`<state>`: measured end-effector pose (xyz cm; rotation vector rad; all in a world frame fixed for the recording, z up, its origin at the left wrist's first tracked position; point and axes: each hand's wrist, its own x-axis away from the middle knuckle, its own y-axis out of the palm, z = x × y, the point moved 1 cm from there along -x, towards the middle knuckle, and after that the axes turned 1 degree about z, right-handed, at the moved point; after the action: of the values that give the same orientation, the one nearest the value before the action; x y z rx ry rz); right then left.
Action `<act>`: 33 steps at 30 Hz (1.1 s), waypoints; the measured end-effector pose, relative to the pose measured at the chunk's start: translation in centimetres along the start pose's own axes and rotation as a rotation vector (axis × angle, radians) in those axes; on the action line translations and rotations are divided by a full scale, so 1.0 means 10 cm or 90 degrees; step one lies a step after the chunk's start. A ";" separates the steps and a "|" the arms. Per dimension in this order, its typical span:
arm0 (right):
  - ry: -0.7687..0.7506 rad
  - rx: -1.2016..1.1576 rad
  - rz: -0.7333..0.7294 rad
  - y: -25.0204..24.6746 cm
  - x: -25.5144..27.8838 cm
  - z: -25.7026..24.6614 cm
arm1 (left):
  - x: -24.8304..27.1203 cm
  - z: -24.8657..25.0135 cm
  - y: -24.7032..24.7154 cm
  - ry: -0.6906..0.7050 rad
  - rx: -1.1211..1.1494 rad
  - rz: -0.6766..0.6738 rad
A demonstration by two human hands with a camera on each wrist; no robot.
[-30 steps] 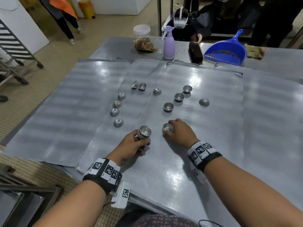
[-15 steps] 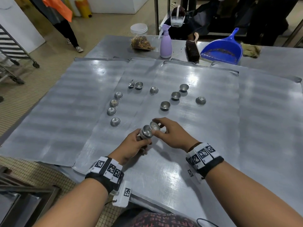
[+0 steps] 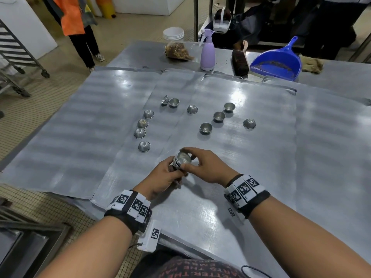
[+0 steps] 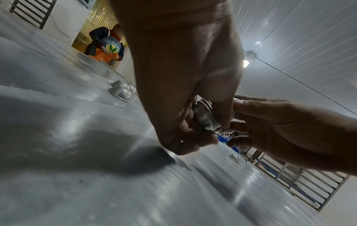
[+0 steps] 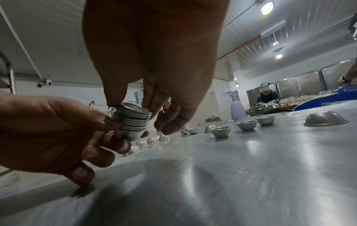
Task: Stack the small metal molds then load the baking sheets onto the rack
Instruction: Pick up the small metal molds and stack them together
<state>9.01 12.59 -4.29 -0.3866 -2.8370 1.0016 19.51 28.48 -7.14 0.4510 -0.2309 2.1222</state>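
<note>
A stack of small metal molds [image 3: 181,161] [image 5: 132,122] [image 4: 205,117] is held just above the baking sheet [image 3: 230,197] near its front. My left hand [image 3: 166,173] grips the stack from below and behind. My right hand [image 3: 202,164] pinches the top mold [image 5: 133,107] at its rim with thumb and fingertips [image 5: 146,105], seating it in the stack. Several loose molds lie on the sheets: a column upside down at the left [image 3: 144,146], upright ones in the middle [image 3: 206,128], one inverted at the right [image 3: 249,123].
A second baking sheet [image 3: 70,125] overlaps at the left, another at the right [image 3: 333,137]. At the table's far edge stand a purple spray bottle [image 3: 207,51], a brush [image 3: 240,61], a blue dustpan [image 3: 277,63] and a bag of crumbs [image 3: 177,51]. A wheeled rack [image 3: 18,57] stands left; a person [image 3: 76,23] stands nearby.
My right hand picked one mold off the sheet, carried it left and set it onto the stack in my left hand. The head view shifted slightly.
</note>
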 end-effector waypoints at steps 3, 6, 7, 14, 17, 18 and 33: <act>0.002 0.002 -0.008 0.02 -0.03 -0.07 | 0.02 0.01 -0.07 0.005 0.001 -0.008; 0.012 -0.002 -0.008 0.06 -0.09 -0.14 | 0.01 0.03 -0.16 0.014 0.006 -0.021; 0.016 -0.005 -0.006 0.08 -0.12 -0.16 | 0.01 0.04 -0.20 0.013 0.009 -0.025; 0.036 -0.023 -0.014 0.39 -0.46 -0.48 | 0.08 0.06 -0.76 0.011 0.014 -0.028; 0.054 -0.029 -0.019 0.55 -0.62 -0.63 | 0.13 0.05 -1.01 0.011 0.006 -0.020; 0.058 -0.033 -0.023 0.59 -0.65 -0.67 | 0.13 0.04 -1.07 0.012 0.002 -0.021; 0.205 0.189 -0.001 1.06 -1.61 -0.74 | 0.08 -0.14 -2.12 -0.004 0.114 0.041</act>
<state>27.96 20.59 -5.46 -0.4649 -2.3632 1.2132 36.38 41.35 -8.22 0.5619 -0.0600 2.2148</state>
